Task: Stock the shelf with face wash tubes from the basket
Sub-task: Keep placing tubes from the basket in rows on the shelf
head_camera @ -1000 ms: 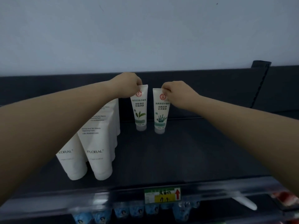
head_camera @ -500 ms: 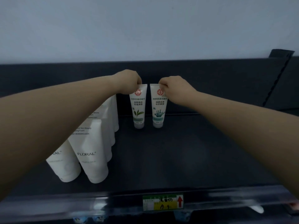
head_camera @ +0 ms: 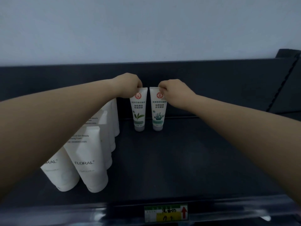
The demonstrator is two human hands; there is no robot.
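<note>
- Right now the left hand (head_camera: 130, 86), just above the middle of the frame, pinches the flat top edge of the green-leaf tube (head_camera: 138, 113), with its fingers curled over the crimp.
- The right hand (head_camera: 175, 93) pinches the top edge of the seaweed tube (head_camera: 158, 113) in the same way, knuckles up.
- Both tubes stand upright on their caps near the back of the dark shelf (head_camera: 179, 160), just beside each other with a narrow gap between them.
- Both bare forearms reach in from the lower left and lower right edges and converge on the centre.
- The left forearm crosses in front of the FLORAL tubes (head_camera: 91, 160) and hides part of them. These white tubes stand cap-down in rows at the left.
- Each held tube carries a round red emblem above lines of Chinese characters. The white tubes read "FLORAL" in grey.
- At bottom centre, a green-and-yellow price label (head_camera: 166, 212) on the front rail shows a red up-arrow and handwriting I cannot read.
- Behind the tubes is a dark back panel (head_camera: 228, 87), with a pale wall (head_camera: 146, 30) above it.
</note>
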